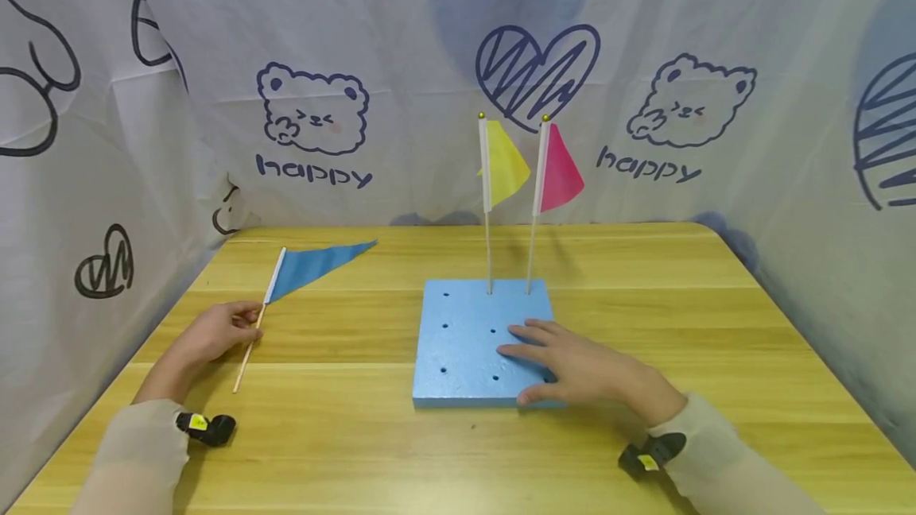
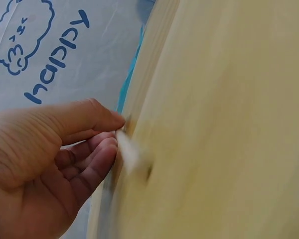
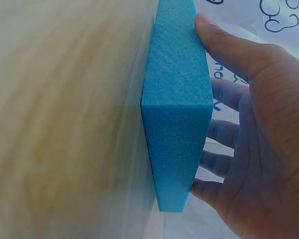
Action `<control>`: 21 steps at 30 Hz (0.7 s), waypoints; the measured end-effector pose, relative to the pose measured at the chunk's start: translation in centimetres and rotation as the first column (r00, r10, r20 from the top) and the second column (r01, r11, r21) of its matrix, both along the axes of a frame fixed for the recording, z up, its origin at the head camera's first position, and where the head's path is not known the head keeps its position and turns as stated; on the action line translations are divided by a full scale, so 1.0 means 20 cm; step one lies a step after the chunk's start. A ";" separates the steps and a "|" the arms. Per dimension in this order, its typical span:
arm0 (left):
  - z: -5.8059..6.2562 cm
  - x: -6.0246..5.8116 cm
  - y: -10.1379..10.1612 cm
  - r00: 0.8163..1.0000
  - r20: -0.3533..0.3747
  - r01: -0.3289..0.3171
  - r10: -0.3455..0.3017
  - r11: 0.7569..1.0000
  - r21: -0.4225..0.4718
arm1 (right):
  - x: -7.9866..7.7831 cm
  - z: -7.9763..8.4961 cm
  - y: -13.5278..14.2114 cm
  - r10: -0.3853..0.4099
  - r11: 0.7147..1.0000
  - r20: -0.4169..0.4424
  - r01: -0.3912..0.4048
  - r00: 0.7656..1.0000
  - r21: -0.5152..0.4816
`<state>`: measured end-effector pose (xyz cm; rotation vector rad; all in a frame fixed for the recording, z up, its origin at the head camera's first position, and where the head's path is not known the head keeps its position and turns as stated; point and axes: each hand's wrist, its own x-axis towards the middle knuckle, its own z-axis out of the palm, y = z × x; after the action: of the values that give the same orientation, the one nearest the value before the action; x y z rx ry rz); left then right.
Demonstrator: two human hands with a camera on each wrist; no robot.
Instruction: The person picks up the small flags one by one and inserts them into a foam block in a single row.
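Observation:
On the left side of the table, my left hand (image 1: 218,330) pinches the thin wooden stick of a blue triangular flag (image 1: 315,267) between thumb and fingers. The left wrist view shows the blurred stick end jutting out past the fingertips. My right hand (image 1: 576,360) lies with spread fingers over the right part of a blue foam board (image 1: 465,348), fingertips on its top and thumb at the front edge. Several small holes dot the board. A yellow flag (image 1: 506,165) and a pink flag (image 1: 560,173) stand upright in its back row.
The wooden table (image 1: 329,451) carries the board near its middle. A white curtain (image 1: 415,102) printed with bears and hearts hangs behind and at both sides. Each wrist wears a small black camera, the left camera (image 1: 207,427) just above the tabletop.

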<state>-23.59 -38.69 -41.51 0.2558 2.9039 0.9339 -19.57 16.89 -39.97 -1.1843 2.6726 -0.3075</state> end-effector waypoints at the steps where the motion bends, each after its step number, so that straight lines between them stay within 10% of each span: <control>1: 0.00 0.00 0.00 1.000 -0.002 0.002 -0.002 1.000 -0.001 | 0.00 0.00 0.00 0.000 1.000 -0.001 0.000 1.000 0.000; 21: 0.07 0.02 0.05 0.996 0.075 0.046 -0.039 0.995 -0.091 | 0.00 0.01 0.00 0.006 1.000 0.010 -0.006 1.000 -0.015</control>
<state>-23.13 -37.66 -40.17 0.2698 2.8534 0.7823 -19.55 16.92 -39.87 -1.1915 2.6629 -0.3319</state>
